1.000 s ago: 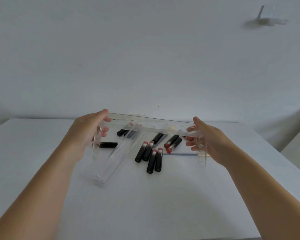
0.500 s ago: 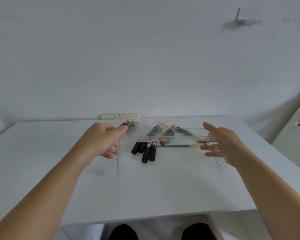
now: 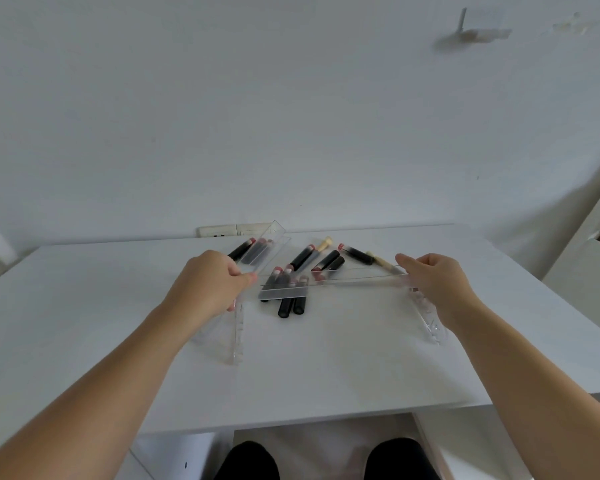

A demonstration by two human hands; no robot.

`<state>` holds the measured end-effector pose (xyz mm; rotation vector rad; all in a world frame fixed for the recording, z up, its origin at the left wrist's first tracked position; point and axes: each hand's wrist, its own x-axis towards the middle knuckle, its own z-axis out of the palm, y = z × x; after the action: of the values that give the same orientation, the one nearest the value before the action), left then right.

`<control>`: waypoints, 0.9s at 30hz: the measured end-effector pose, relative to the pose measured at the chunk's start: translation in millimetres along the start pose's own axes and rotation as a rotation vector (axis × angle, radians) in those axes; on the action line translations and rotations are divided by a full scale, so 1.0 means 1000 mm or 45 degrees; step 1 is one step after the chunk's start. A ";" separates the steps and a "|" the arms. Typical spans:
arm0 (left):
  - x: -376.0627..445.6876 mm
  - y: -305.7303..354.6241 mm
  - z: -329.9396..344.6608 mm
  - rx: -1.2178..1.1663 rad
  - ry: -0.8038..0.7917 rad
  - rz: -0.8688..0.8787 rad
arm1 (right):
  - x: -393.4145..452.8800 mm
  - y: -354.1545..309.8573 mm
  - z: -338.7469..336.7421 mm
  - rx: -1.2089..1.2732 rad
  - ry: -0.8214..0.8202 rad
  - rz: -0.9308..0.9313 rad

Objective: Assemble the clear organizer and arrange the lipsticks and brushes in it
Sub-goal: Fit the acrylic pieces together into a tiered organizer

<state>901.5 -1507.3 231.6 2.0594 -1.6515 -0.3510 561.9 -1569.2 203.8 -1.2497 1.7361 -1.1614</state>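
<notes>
Acrylic organizer frame [image 3: 329, 280] hangs over the lipsticks [image 3: 291, 299]; your left hand [image 3: 205, 284] and right hand [image 3: 433, 280] pinch its ends. Tilt it, and its side panels could knock lipsticks or the brush [image 3: 383, 262] underneath.

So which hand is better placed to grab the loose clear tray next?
Probably the left hand: the loose clear tray lies right beside it. The right hand holds the organizer frame far across.

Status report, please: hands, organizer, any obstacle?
Left hand and right hand grip clear organizer frame at its ends. Frame above table. Lipsticks loose beneath it.
</notes>
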 end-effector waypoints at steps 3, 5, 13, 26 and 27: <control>0.006 -0.002 -0.005 0.016 0.069 0.003 | 0.006 0.001 0.005 -0.048 0.038 -0.056; 0.016 -0.004 -0.011 0.027 0.169 0.018 | 0.009 0.002 0.009 -0.086 0.056 -0.090; 0.057 -0.009 -0.003 0.044 -0.204 -0.129 | 0.017 0.000 0.019 -0.198 0.075 -0.131; 0.088 -0.026 -0.001 0.026 -0.075 -0.075 | 0.019 -0.004 0.041 -0.183 0.072 -0.120; 0.090 -0.029 -0.003 0.028 -0.031 -0.063 | 0.019 -0.006 0.043 -0.184 0.070 -0.116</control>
<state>948.9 -1588.6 227.6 2.1231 -1.6275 -0.3779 596.7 -1599.6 193.0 -1.4080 1.8483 -1.1482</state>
